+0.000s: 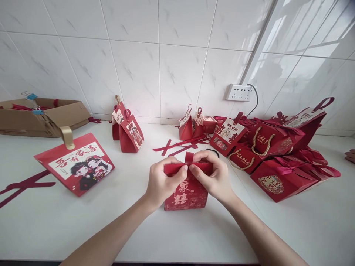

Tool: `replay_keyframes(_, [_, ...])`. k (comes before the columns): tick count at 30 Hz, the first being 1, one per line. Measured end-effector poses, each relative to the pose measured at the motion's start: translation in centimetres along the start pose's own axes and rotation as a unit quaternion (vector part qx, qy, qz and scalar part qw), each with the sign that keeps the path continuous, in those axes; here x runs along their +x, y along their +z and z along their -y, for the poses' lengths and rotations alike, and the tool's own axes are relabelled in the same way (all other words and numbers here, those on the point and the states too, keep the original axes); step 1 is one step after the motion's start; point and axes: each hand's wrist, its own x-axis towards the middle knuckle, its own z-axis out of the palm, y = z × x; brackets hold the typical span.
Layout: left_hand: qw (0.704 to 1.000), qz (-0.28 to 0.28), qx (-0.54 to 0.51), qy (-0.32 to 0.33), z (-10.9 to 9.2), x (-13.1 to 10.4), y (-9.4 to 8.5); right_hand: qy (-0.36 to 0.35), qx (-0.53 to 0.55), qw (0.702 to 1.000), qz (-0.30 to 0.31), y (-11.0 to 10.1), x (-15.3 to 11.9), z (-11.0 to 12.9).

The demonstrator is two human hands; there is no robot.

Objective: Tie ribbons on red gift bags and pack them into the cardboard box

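A red gift box (pixel 186 197) with pale lettering stands upright on the table in front of me. My left hand (pixel 165 180) pinches the left part of its top edge, thumb on the near face. On the other side my right hand (pixel 213 176) grips the same edge, its thumb close to the left one. Between the two thumbs a red ribbon loop (pixel 189 158) sticks up from the top. My fingers behind the box are partly hidden. Loose dark red ribbons (pixel 180 147) lie on the table just beyond it.
Left of me stands a red box with a cartoon couple (pixel 88 162). Behind it is a cardboard box (pixel 27 123) with blue clips. Many finished red boxes (pixel 280 177) are heaped at the right. A power strip (pixel 239 92) hangs on the tiled wall (pixel 133 70).
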Motion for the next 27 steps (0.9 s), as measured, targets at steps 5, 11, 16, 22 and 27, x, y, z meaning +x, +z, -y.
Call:
replay_keyframes(5, [1.0,0.004,0.008,0.011,0.7,0.4,0.1,-0.003,-0.007,0.998,0.06,-0.8,0.4,-0.9])
replay_keyframes(11, [1.0,-0.004,-0.015,0.011,1.3,0.2,0.5,-0.058,-0.085,0.994,0.028,-0.8,0.2,-1.5])
replay_keyframes(16, [0.996,0.019,-0.07,-0.05,1.7,0.3,0.4,-0.023,-0.15,0.988,0.019,-1.0,0.6,-1.1])
replay_keyframes(22, [0.987,0.01,-0.117,-0.107,1.9,0.1,0.5,0.161,-0.166,0.973,0.02,-0.1,1.7,0.4])
replay_keyframes(27, [0.987,0.025,-0.121,-0.105,1.8,0.2,0.2,0.217,-0.274,0.937,0.02,0.0,3.1,2.5])
